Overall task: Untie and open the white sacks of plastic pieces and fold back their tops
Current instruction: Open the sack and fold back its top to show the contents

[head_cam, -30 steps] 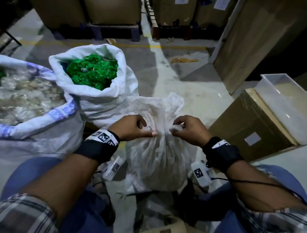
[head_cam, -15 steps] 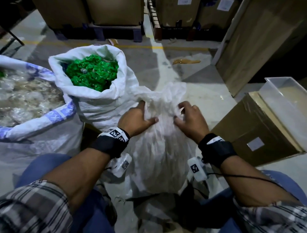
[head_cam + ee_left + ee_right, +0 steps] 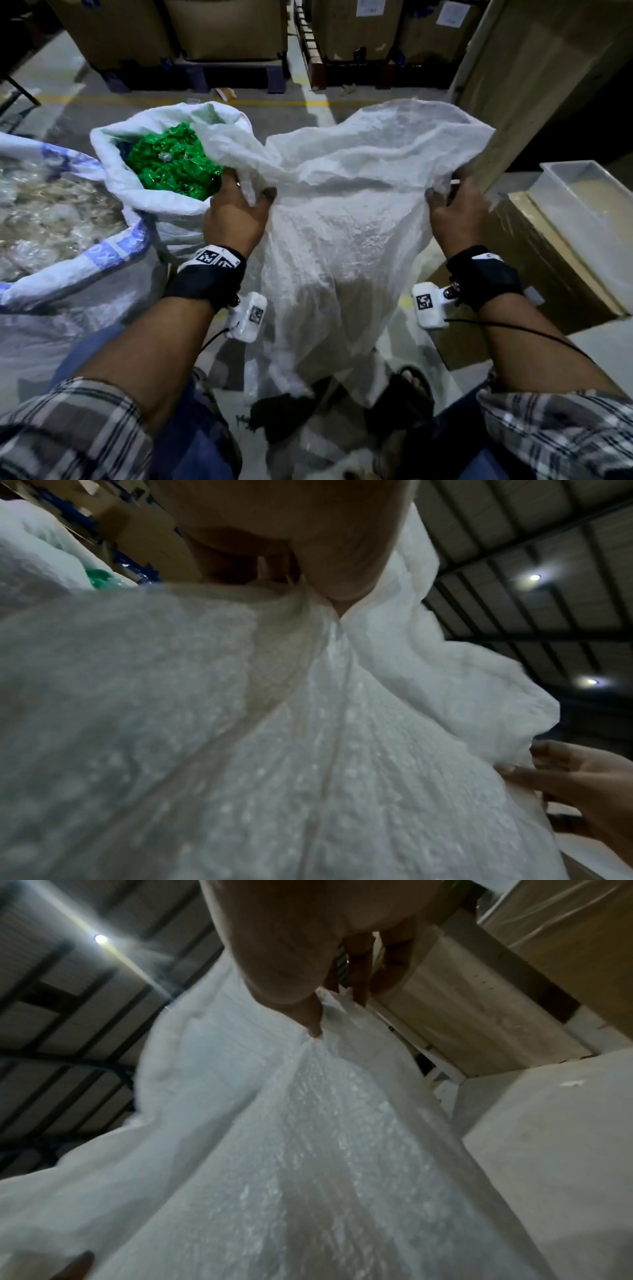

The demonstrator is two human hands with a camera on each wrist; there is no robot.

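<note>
A thin white woven sack [image 3: 342, 246] stands on the floor between my knees, its loose top stretched wide between my hands. My left hand [image 3: 245, 200] grips the top's left side, thumb and fingers pinching the cloth [image 3: 329, 607]. My right hand [image 3: 448, 197] grips the right side, its thumb pressing into a fold [image 3: 315, 1034]. The sack's contents are hidden behind the cloth. Behind my left hand an opened white sack [image 3: 113, 161] with its top folded back holds green plastic pieces [image 3: 171, 164].
A large sack with blue stripes [image 3: 113, 246] of clear plastic pieces fills the left. A cardboard box [image 3: 534, 274] with a clear tray [image 3: 599, 219] on it stands at right. Tall wrapped cartons [image 3: 534, 82] rise behind it. Pallets of boxes [image 3: 226, 31] line the back.
My hands have moved apart, pulling the bunched neck of the sack wide into a broad sheet. The sack's top now rises higher and covers part of the green sack's rim.
</note>
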